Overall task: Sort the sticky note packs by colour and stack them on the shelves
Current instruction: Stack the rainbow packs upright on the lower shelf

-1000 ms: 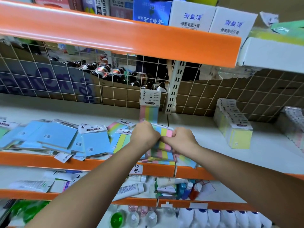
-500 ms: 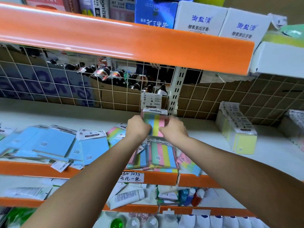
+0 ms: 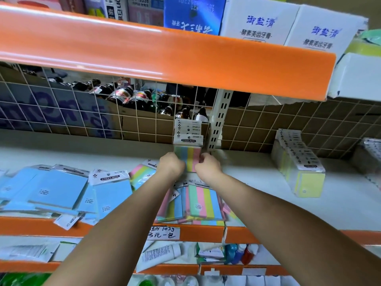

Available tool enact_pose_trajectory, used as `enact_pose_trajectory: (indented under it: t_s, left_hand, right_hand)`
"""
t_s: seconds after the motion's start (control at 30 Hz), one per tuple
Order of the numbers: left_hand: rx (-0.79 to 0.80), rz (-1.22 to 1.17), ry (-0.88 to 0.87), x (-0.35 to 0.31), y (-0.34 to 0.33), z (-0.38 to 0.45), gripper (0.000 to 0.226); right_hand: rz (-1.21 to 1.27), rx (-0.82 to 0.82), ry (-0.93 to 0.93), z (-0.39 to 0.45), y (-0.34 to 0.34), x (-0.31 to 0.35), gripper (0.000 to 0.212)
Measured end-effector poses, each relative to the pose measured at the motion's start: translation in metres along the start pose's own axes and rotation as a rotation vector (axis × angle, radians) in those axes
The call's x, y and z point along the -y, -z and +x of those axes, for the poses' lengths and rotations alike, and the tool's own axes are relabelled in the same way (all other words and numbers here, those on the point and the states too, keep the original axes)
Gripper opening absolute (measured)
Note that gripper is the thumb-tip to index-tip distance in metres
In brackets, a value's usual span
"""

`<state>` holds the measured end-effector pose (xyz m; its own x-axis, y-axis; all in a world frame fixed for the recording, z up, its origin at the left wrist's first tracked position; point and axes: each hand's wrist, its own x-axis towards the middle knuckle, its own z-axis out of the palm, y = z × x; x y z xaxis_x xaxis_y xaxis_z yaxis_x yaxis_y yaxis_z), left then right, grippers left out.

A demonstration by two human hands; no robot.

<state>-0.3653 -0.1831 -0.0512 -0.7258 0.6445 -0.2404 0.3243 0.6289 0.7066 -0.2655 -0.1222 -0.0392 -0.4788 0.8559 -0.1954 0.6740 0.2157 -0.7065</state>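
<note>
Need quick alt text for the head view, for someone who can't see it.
Both hands, left hand and right hand, hold a striped multicolour sticky note pack upright at the back of the shelf. Blue packs lie left, yellow packs stand right.

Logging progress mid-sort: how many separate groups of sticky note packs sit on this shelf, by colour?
Plain blue sticky note packs, scattered: 1
Pastel-striped sticky note packs, upright row and loose pile: 2
Pale yellow sticky note packs, upright: 1
Total: 4 groups; blurred far-right bundle left out.
</note>
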Motion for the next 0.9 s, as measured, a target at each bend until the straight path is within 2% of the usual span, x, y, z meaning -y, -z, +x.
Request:
enact_pose_trajectory:
  t_s: [0.2,0.43,0.53,0.67,0.9]
  left_hand:
    - [0.071,0.094,-0.032,-0.001,-0.002,0.005,0.031]
    - [0.092,0.148,-0.055,-0.003,0.001,0.006,0.045]
    - [0.122,0.157,-0.041,-0.004,0.004,0.005,0.055]
    - [0.154,0.18,-0.04,-0.005,0.01,0.006,0.052]
    - [0.173,0.177,-0.028,-0.004,0.014,0.008,0.05]
  right_hand:
    - [0.062,0.074,-0.01,0.012,-0.008,-0.01,0.029]
    - [0.091,0.121,0.015,0.021,-0.015,-0.015,0.031]
    - [0.087,0.155,0.018,0.023,-0.015,-0.016,0.041]
    - [0.035,0.189,-0.004,0.023,-0.013,-0.014,0.051]
    - [-0.011,0.208,-0.013,0.025,-0.008,-0.012,0.051]
